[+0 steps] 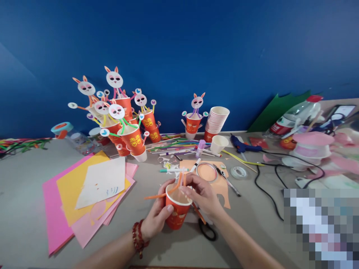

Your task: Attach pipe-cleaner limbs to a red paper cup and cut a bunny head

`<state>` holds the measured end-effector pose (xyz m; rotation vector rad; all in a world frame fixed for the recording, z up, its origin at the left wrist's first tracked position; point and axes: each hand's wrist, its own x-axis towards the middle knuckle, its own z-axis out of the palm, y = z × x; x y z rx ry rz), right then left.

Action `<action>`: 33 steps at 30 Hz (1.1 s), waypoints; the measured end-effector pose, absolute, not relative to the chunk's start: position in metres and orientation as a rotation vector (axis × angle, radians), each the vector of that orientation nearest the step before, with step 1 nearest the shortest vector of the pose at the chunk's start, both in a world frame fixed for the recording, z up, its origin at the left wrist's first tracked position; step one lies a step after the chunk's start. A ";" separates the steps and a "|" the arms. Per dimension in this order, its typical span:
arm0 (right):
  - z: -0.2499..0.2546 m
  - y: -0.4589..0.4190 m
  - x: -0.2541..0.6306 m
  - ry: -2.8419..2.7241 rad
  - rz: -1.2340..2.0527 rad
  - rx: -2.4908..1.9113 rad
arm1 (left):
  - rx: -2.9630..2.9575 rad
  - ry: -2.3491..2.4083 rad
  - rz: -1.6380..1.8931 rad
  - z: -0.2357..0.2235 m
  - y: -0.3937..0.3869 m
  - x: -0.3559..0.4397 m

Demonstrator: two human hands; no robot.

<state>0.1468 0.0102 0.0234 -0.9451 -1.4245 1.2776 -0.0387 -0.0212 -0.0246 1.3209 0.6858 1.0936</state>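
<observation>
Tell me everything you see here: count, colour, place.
Tapered paper cup: one, red, lower centre
Thin bent strips: several, orange, at that cup
Round paper rabbit faces: six, white, above red cups, back
Tall paper cup stack: one, mostly white, back
Short paper cup: one, white, before the stack
Flat paper sheets: several, mixed, left
Slim markers: many, mixed, back centre
Plastic glue gun: one, blue, back right
Round tape roll: one, clear, right
Plastic bottles: two, clear, back left and back right
Flat tabletop: one, grey, beneath everything
Plain wall: one, blue, behind
Other clutter: uncounted, mixed, both sides, partly pixelated
Left hand: one, bare, around the cup
Right hand: one, bare, at the strips
</observation>
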 end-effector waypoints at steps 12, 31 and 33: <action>0.031 0.010 0.147 -1.332 1.357 -0.947 | 1.089 0.669 1.161 -0.035 -0.022 -0.040; 0.017 0.020 0.153 -1.575 1.392 -0.851 | 0.940 0.751 1.200 -0.036 -0.005 -0.033; 0.015 0.022 0.155 -1.537 1.396 -0.828 | 0.973 0.715 1.164 -0.028 -0.001 -0.037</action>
